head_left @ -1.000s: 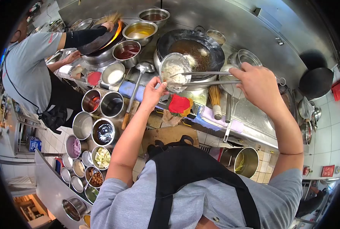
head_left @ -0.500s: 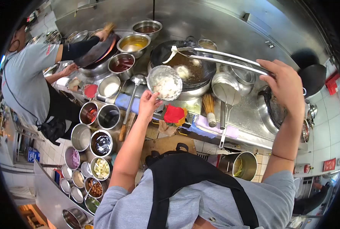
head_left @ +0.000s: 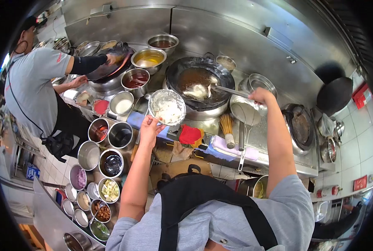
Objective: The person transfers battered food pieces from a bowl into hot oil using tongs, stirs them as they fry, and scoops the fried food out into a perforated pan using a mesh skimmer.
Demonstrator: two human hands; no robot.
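Note:
My left hand (head_left: 150, 127) grips the rim of a metal bowl (head_left: 154, 100). White batter-coated pieces (head_left: 169, 111) lie inside it, and batter smears its wall. My right hand (head_left: 262, 96) is closed around metal tongs (head_left: 233, 91), which reach left into a black wok (head_left: 180, 69) of brown oil. At the tong tips there is some white batter; whether they pinch a piece I cannot tell. White battered pieces (head_left: 197, 92) float in the oil close by. The bowl is held just left of the wok, toward me.
A strainer (head_left: 245, 112) and a bamboo brush (head_left: 227, 127) lie right of the wok's front. Bowls of red liquid (head_left: 136, 79) and yellow liquid (head_left: 148, 58) stand left. Several ingredient pots (head_left: 110, 190) fill the lower left. A co-worker (head_left: 40, 83) handles another wok.
My right hand has come down and left, lowering the tongs and the white piece from above the wok into it. The bowl has shifted slightly left and toward me.

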